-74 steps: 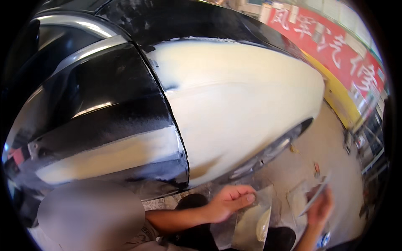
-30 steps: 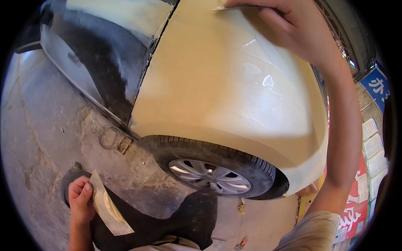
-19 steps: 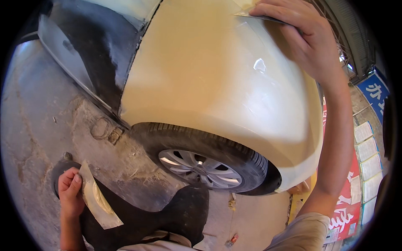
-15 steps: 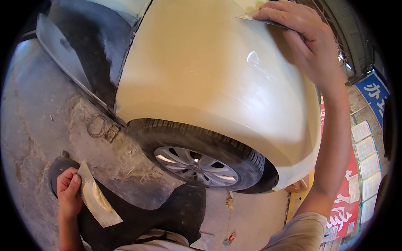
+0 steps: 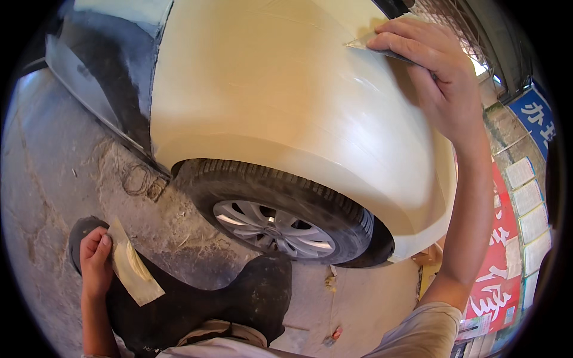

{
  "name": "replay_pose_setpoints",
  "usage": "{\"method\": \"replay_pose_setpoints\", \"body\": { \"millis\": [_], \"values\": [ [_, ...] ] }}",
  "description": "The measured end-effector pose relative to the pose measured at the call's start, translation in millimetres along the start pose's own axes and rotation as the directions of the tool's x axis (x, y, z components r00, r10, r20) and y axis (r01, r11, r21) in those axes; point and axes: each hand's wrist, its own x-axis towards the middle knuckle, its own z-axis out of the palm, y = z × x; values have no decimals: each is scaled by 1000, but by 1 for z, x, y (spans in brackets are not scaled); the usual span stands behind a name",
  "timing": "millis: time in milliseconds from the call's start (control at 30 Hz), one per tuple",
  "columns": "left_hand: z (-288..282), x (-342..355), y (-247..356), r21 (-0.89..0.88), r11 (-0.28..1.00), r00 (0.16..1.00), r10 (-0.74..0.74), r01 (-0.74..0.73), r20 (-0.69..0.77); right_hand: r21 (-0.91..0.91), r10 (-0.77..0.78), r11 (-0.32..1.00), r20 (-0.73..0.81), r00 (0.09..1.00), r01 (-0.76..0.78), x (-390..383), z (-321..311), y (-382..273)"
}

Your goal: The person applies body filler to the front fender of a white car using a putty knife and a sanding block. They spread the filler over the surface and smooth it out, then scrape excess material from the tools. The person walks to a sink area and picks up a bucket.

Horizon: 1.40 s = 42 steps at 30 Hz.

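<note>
My right hand [image 5: 439, 71] is closed on a thin putty scraper [image 5: 391, 53], whose pointed corner lies at the surface of a cream-coloured car body panel [image 5: 256, 89]. Faint smears and ridges mark the panel below it. Low at the left, my left hand [image 5: 96, 259] pinches the edge of a flat, pale mixing board [image 5: 128, 256] between thumb and fingers. A mound of yellowish putty [image 5: 138, 264] sits on that board, which is held over my dark-trousered leg.
Under the panel's arch is a tyre with a silver spoked wheel [image 5: 274, 230]. A dark, partly grey-coated car section [image 5: 113, 65] adjoins at left. Coiled wire [image 5: 134, 179] lies on the dusty concrete floor [image 5: 45, 191]. Red and blue signs [image 5: 498, 250] stand at right.
My right hand with the scraper sits slightly lower in the picture. A bright patch on the panel below it has faded. The left hand and board have shifted slightly, as the view moved.
</note>
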Motion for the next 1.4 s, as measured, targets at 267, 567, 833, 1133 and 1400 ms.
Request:
{"method": "replay_pose_setpoints", "body": {
  "millis": [267, 567, 833, 1133, 1400],
  "values": [
    [1, 8, -5, -3, 1000, 999, -26, 26, 31, -7, 47, 999, 4, 999, -47, -42, -6, -4],
    [6, 11, -8, 26, 999, 999, -33, 33, 13, 7, 84, 996, 9, 996, -84, -84, -11, -6],
    [5, 10, -7, 44, 999, 999, -32, 31, 24, -10, 117, 993, -33, 993, -118, -122, -10, -4],
    [8, 15, -11, 29, 999, 999, -13, 14, -38, -3, 160, 987, -29, 987, -161, -162, -16, -6],
    [8, 26, -14, -8, 999, 999, -38, 38, -22, -1, 232, 973, -17, 973, -232, -205, -21, -13]
  ]
}}
